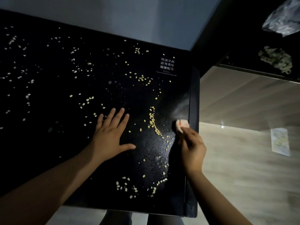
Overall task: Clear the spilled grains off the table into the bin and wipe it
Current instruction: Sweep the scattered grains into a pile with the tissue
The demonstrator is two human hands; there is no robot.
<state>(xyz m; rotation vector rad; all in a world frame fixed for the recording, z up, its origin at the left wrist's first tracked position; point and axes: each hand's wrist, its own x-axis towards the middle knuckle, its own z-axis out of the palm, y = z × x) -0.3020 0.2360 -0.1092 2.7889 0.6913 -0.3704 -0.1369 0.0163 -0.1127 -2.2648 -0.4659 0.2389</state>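
Note:
Pale yellow grains [153,121] lie scattered over the black glass table [53,143], thickest in a line near its right edge and in a patch at the front [128,186]. My left hand [112,132] rests flat on the table with its fingers spread, just left of that line. My right hand [192,148] grips a small spray bottle with a white and pink head [182,125] at the table's right edge. A faint mist [180,108] hangs above the head, and fine droplets speckle the glass between my hands.
A sticker with white writing [167,65] sits at the table's far right corner. Beyond the right edge is a wooden floor with a sheet of paper [280,141]. A dark shelf at the upper right holds a crumpled cloth [276,60] and a plastic bag [282,20].

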